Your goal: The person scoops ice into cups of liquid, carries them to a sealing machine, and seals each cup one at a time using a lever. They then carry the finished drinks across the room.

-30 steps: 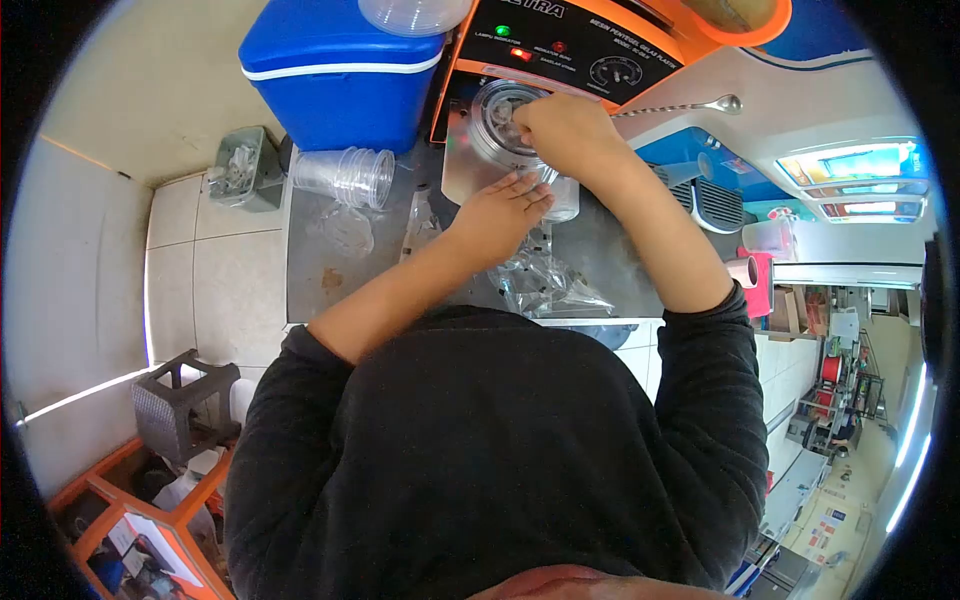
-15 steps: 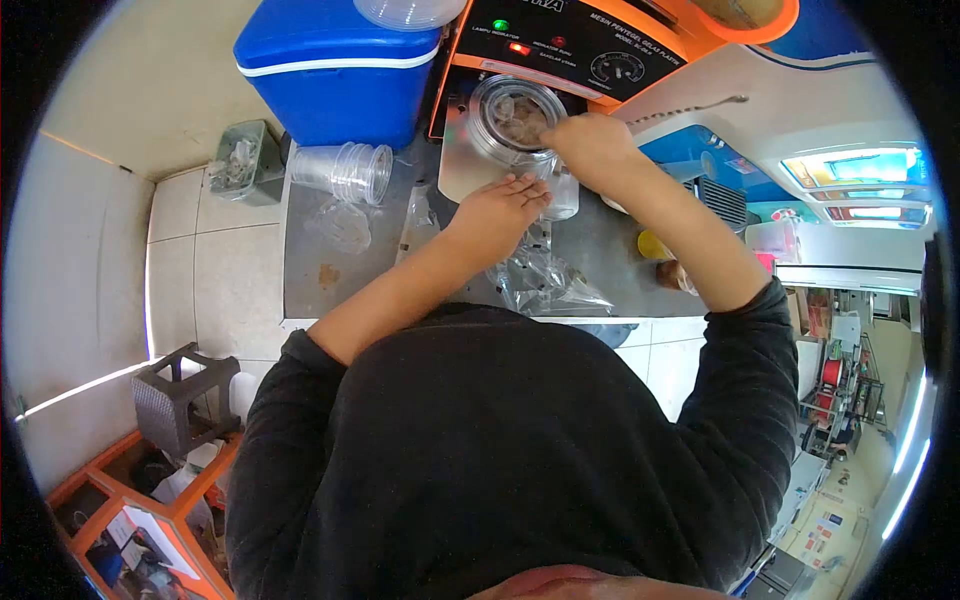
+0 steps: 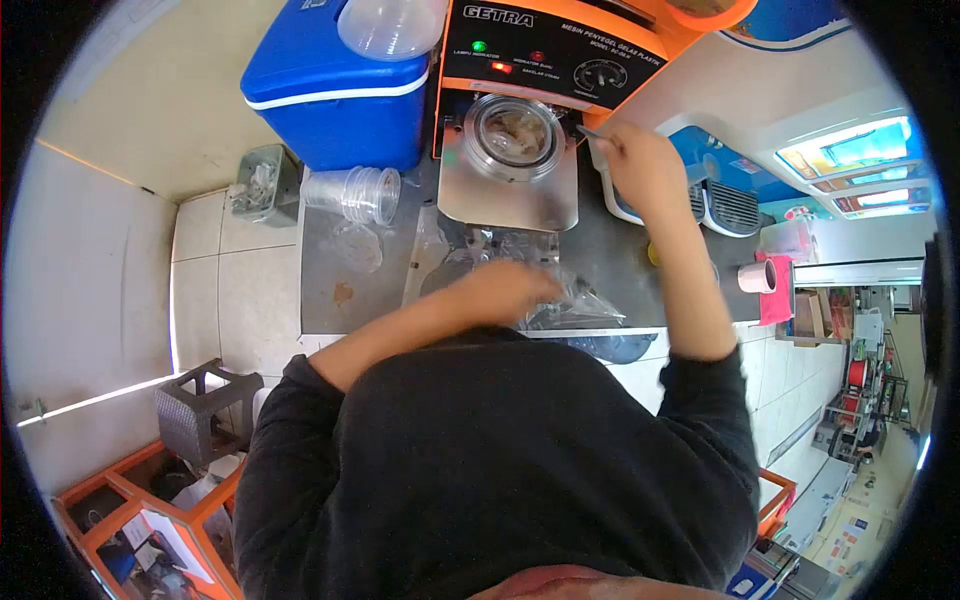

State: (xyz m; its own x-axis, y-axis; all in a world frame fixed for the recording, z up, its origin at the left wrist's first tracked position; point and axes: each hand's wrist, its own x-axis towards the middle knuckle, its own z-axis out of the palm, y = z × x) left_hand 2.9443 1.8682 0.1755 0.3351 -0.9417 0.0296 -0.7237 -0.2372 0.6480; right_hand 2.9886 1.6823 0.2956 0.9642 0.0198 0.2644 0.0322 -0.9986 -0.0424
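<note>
My right hand [image 3: 645, 172] is closed on a thin grey rod [image 3: 592, 133] beside the right side of a cup sealing machine [image 3: 545, 50]; the rod's far end meets the dark gap under the panel. On the machine's metal plate [image 3: 508, 208], a round metal ring holder [image 3: 470, 140] surrounds a clear cup with pale brownish contents [image 3: 517, 137]. My left hand [image 3: 505, 292], smeared by motion, is over crumpled clear plastic film [image 3: 580, 305] near the counter's front edge. Whether its fingers hold any film cannot be made out.
Left of the machine stands a blue cooler box [image 3: 340, 110] with a clear plastic dome [image 3: 390, 25] on top. Stacked clear cups [image 3: 350, 193] lie below it on the dark counter [image 3: 375, 300]. A pink cup [image 3: 757, 276] stands right; a stool [image 3: 205, 410] is on the floor.
My left hand has drawn back from the plate toward the film. My right hand has moved from the ring to the rod at the right. A clear container by my hands no longer shows there.
</note>
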